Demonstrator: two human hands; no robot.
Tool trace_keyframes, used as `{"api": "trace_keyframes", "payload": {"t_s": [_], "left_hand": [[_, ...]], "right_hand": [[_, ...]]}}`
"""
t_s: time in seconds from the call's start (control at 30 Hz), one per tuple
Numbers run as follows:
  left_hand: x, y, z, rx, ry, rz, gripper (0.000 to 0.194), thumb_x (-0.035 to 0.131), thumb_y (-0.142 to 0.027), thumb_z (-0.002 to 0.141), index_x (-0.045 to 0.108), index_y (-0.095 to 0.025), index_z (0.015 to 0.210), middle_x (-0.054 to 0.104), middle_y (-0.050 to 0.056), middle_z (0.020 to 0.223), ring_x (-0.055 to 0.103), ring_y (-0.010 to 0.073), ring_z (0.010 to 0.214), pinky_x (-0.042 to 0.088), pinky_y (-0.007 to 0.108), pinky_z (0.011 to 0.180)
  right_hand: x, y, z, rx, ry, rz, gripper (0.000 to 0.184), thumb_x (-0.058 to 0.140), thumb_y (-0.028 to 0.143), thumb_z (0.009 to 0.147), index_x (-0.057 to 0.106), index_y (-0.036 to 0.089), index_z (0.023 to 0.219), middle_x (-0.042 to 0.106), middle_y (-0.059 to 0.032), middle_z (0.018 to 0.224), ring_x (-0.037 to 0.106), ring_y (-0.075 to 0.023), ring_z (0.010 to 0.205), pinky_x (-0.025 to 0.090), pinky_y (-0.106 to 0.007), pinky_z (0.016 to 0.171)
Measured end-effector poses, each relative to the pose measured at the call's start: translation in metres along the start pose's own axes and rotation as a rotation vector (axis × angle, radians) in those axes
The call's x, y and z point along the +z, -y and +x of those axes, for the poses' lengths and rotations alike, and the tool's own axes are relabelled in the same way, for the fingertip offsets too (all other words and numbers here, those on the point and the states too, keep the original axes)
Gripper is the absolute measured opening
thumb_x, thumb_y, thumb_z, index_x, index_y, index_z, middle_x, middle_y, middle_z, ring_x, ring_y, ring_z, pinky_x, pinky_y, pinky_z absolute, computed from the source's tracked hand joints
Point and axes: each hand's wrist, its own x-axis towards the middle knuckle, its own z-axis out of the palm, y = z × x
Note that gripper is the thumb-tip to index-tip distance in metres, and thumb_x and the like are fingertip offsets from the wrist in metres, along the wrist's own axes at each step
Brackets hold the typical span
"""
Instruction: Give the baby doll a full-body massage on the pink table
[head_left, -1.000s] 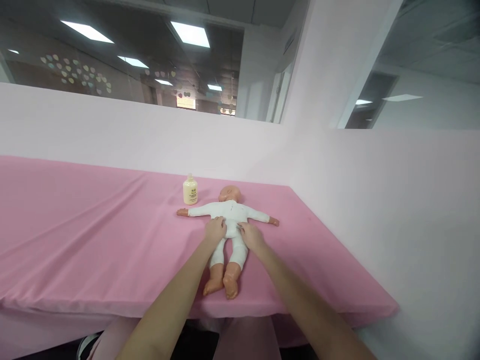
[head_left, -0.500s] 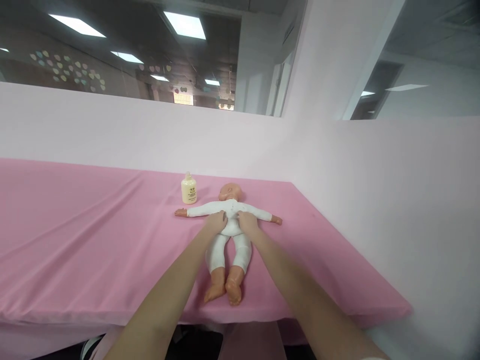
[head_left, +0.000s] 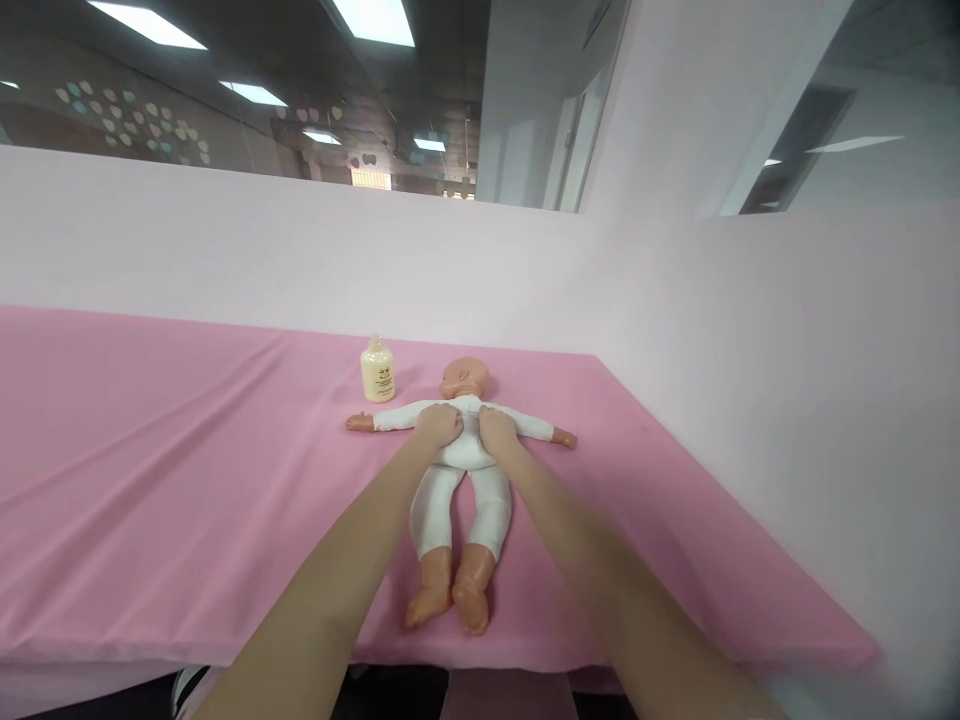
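A baby doll (head_left: 466, 455) with a white cloth body lies stretched out on the pink-covered table. Its arms are spread wide, its head is turned to one side, and its feet point toward me. My left hand (head_left: 439, 425) presses on the left side of the doll's upper torso, fingers curled in. On the right side, level with it, my right hand (head_left: 496, 430) rests with its fingers bent the same way. A narrow strip of white torso shows between the two hands. My fingertips are mostly hidden. Beyond the doll's left-hand arm stands a pale yellow bottle (head_left: 378, 374).
The pink sheet (head_left: 187, 480) covers the table, with creases on the left. A white wall (head_left: 300, 250) rises behind the table, and another wall (head_left: 825, 400) borders its right side. Windows (head_left: 262, 60) above show a ceiling with lights.
Both my hands have slid up the doll's torso, from around its middle toward its shoulders. The view has tipped down slightly. The bottle stays in place.
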Motion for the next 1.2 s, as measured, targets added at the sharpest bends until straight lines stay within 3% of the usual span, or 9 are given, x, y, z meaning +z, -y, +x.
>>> {"api": "trace_keyframes", "payload": {"t_s": [0.2, 0.4, 0.6, 0.7, 0.9, 1.2], "left_hand": [[-0.001, 0.001, 0.011, -0.062, 0.013, 0.001, 0.034, 0.039, -0.027, 0.096, 0.062, -0.011, 0.116, 0.069, 0.016, 0.111, 0.064, 0.0254, 0.103, 0.046, 0.035, 0.089], [0.002, -0.011, 0.029, -0.136, 0.073, -0.011, 0.027, 0.046, -0.015, 0.090, 0.071, -0.010, 0.101, 0.071, 0.017, 0.109, 0.065, 0.0275, 0.105, 0.047, 0.036, 0.091], [0.007, -0.004, 0.040, -0.185, 0.122, -0.090, 0.028, 0.054, -0.025, 0.087, 0.069, -0.014, 0.106, 0.071, 0.016, 0.114, 0.065, 0.0278, 0.107, 0.048, 0.035, 0.090], [0.014, 0.005, 0.039, -0.212, 0.125, -0.150, 0.034, 0.048, -0.031, 0.090, 0.064, -0.015, 0.115, 0.069, 0.016, 0.119, 0.065, 0.0270, 0.108, 0.048, 0.036, 0.088], [0.028, 0.004, 0.031, -0.285, 0.070, -0.202, 0.043, 0.035, -0.033, 0.094, 0.055, -0.012, 0.126, 0.065, 0.021, 0.123, 0.062, 0.0336, 0.113, 0.047, 0.044, 0.089], [0.027, 0.003, 0.012, -0.245, 0.075, -0.233, 0.047, 0.028, -0.040, 0.097, 0.045, -0.011, 0.131, 0.055, 0.021, 0.135, 0.051, 0.0327, 0.126, 0.038, 0.044, 0.101]], "right_hand": [[-0.001, -0.003, 0.018, 0.035, 0.020, 0.017, 0.033, 0.029, 0.013, 0.099, 0.051, 0.010, 0.123, 0.070, -0.0178, 0.106, 0.068, -0.0232, 0.097, 0.048, -0.030, 0.080], [0.008, -0.007, 0.032, 0.047, 0.037, 0.035, 0.032, 0.030, 0.014, 0.099, 0.056, 0.009, 0.117, 0.070, -0.0185, 0.105, 0.068, -0.0244, 0.099, 0.048, -0.032, 0.082], [0.017, -0.011, 0.039, 0.064, 0.046, 0.072, 0.032, 0.031, 0.021, 0.100, 0.058, 0.011, 0.114, 0.070, -0.0183, 0.106, 0.068, -0.0255, 0.101, 0.047, -0.034, 0.083], [0.020, -0.010, 0.037, 0.079, 0.032, 0.094, 0.035, 0.027, 0.028, 0.101, 0.055, 0.013, 0.116, 0.070, -0.0172, 0.107, 0.067, -0.0267, 0.101, 0.047, -0.035, 0.082], [0.021, -0.007, 0.031, 0.116, 0.022, 0.121, 0.038, 0.025, 0.032, 0.101, 0.050, 0.012, 0.120, 0.068, -0.0191, 0.109, 0.065, -0.0288, 0.104, 0.045, -0.039, 0.086], [0.005, -0.006, 0.019, 0.110, 0.095, 0.161, 0.039, 0.033, 0.033, 0.098, 0.053, 0.009, 0.121, 0.066, -0.0212, 0.115, 0.063, -0.0294, 0.109, 0.043, -0.039, 0.091]]}}
